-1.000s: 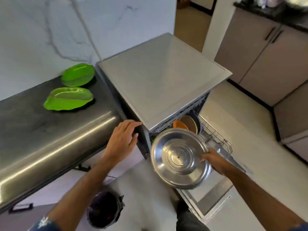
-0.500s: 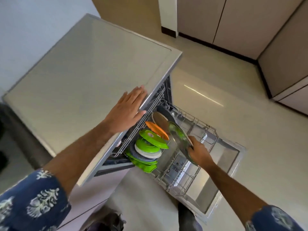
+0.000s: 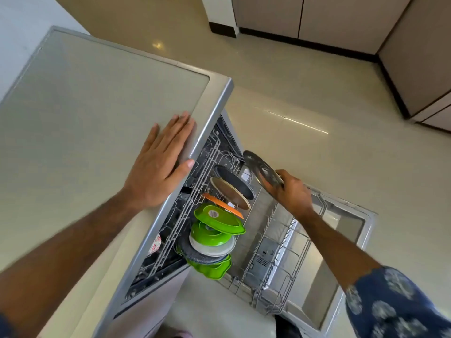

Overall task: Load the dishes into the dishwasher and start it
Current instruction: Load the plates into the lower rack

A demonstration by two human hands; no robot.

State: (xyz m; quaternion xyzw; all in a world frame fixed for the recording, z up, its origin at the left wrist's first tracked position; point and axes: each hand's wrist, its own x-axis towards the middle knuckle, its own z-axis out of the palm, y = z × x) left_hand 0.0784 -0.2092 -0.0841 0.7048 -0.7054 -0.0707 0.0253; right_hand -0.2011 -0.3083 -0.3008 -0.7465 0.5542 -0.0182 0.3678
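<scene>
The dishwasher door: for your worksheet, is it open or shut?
Open. The dishwasher door lies folded down flat, and the lower rack is pulled out over it, dishes showing.

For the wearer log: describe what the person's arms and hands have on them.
Both hands, left and right, are bare: no gloves, rings or watch show. Both forearms are bare too. The right sleeve, dark blue with a pale floral print, ends near the elbow. The left sleeve barely shows at the frame's edge.
</scene>
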